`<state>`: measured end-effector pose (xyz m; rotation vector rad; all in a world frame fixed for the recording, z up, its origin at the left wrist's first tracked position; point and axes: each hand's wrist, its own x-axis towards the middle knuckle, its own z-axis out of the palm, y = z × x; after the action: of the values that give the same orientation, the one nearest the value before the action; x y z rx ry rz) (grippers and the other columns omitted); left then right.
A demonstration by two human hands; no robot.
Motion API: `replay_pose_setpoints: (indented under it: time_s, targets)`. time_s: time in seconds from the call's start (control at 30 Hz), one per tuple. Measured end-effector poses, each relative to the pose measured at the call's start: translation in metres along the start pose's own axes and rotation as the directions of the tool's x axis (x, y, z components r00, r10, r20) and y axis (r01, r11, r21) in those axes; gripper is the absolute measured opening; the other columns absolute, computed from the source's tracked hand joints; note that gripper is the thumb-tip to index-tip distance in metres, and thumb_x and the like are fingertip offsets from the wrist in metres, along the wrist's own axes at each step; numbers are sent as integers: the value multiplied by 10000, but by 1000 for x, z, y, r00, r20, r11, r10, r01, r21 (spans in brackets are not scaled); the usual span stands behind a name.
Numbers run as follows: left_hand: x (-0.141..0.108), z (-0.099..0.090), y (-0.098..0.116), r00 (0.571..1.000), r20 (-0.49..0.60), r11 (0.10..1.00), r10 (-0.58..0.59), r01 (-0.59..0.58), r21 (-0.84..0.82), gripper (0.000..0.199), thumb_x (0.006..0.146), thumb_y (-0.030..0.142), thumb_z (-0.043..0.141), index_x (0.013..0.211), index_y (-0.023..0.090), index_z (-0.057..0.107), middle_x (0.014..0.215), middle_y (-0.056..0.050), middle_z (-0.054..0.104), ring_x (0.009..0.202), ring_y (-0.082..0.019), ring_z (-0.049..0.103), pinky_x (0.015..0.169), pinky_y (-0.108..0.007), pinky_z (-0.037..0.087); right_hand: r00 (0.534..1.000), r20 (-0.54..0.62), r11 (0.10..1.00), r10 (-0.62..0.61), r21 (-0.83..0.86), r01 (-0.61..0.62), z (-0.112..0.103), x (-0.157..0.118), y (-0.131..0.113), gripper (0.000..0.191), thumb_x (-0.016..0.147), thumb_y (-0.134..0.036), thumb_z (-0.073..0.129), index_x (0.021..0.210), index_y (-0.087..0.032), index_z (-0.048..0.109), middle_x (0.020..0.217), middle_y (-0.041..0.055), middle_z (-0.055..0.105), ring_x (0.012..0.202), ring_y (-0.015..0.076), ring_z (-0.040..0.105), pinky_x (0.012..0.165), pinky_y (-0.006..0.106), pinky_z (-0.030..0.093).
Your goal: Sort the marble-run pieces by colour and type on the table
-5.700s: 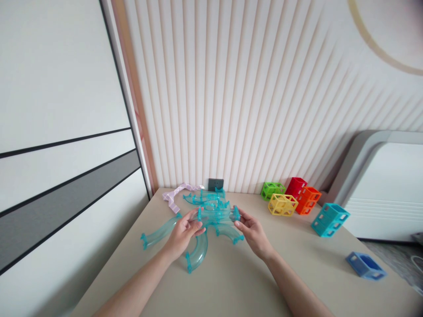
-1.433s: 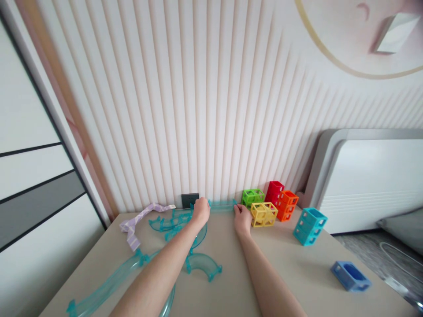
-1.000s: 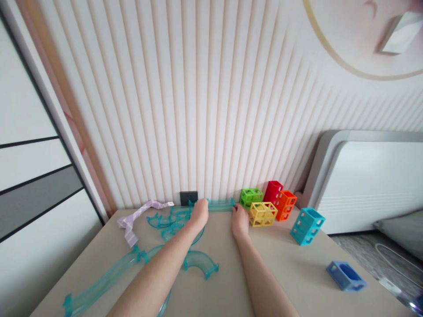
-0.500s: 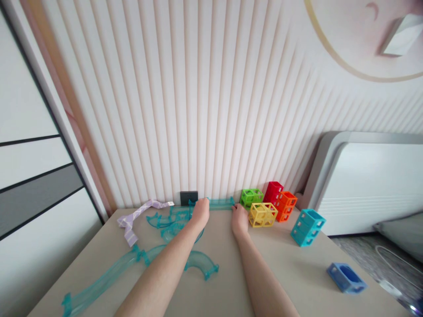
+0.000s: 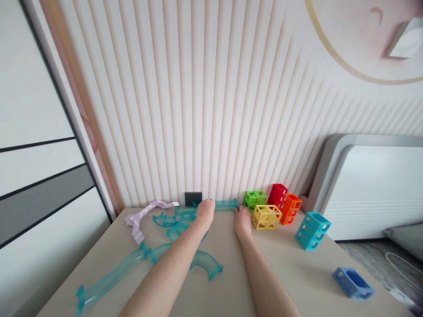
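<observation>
A straight translucent teal track piece lies along the wall at the back of the table. My left hand is closed at its left end, fingers mostly hidden behind the hand. My right hand is closed at its right end, with the fingertips against the piece. More teal track pieces lie in a cluster left of my left hand. Nearer, a long teal track and a curved teal track lie on the table, partly behind my left forearm.
Right of my right hand stand green, yellow, red, orange and teal block frames. A blue block lies nearer. A lilac ribbon and a black socket are at left.
The whole view has shifted slightly, so things appear a little farther right. Both hands keep their places at the straight track piece.
</observation>
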<state>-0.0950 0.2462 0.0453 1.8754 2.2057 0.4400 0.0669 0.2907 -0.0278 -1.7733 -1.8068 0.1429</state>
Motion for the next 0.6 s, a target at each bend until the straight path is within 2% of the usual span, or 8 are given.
replay_pose_setpoints:
  time_s: [0.07,0.17,0.23,0.33,0.37,0.47,0.5,0.6]
  targets:
    - [-7,-6,-2,996,-44,997,79,-78,18,344,962,356,633,1255,179,602,1263,-95,634,1056,-233,658,889,-446,574,999,-32,1000,-18,13,19,-3,-4,1,193,929,-213,542,858,-145,707,904,170,714,851,289,686,716,339,472]
    - [-33,-22,-20,968,-145,979,204,-199,49,185,993,265,564,1086,158,682,1139,-94,695,1065,-231,668,950,-429,557,994,-91,997,-60,50,65,-11,-16,2,271,944,-264,486,875,-142,718,875,175,709,836,296,673,724,356,476]
    - [-62,-34,-44,932,-237,962,275,-267,65,210,995,201,505,1007,163,711,1117,-101,715,1173,-241,636,1036,-399,521,986,-127,988,-112,87,124,-19,-29,-1,378,981,-321,404,953,-123,724,912,187,711,875,301,665,765,373,485]
    - [-110,-45,-92,883,-362,954,299,-288,85,271,987,174,455,1118,176,693,1204,-109,706,1266,-261,587,1126,-469,453,957,-133,949,-257,149,276,-33,-54,-21,499,1022,-390,307,1042,-121,728,1040,185,713,983,298,649,876,398,484]
    - [-124,-44,-108,865,-404,954,296,-283,95,285,980,165,444,1128,168,688,1197,-117,709,1257,-275,592,1122,-495,453,938,-116,924,-327,169,343,-38,-64,-33,493,1026,-409,319,1034,-149,737,1069,160,715,1008,281,645,907,384,478]
    - [-155,-36,-140,770,-559,951,308,-265,159,284,970,173,441,1110,170,688,1112,-116,732,1159,-295,646,1030,-516,524,864,-32,842,-502,209,497,-44,-89,-79,384,1022,-422,413,1070,-249,752,1157,92,715,1069,237,645,951,338,460]
    - [-161,-33,-144,760,-572,951,307,-261,163,272,971,197,456,1117,171,685,1103,-117,733,1127,-296,660,998,-510,545,847,31,835,-530,192,516,-44,-96,-94,359,1010,-417,451,1139,-250,741,1239,115,689,1134,266,627,969,370,451]
    - [-173,-26,-144,765,-559,945,321,-301,131,266,972,197,460,1121,183,680,1088,-104,738,1041,-261,695,931,-448,588,868,200,890,-455,107,443,-40,-108,-126,360,966,-436,541,1213,-243,719,1364,166,625,1237,337,589,971,425,447]
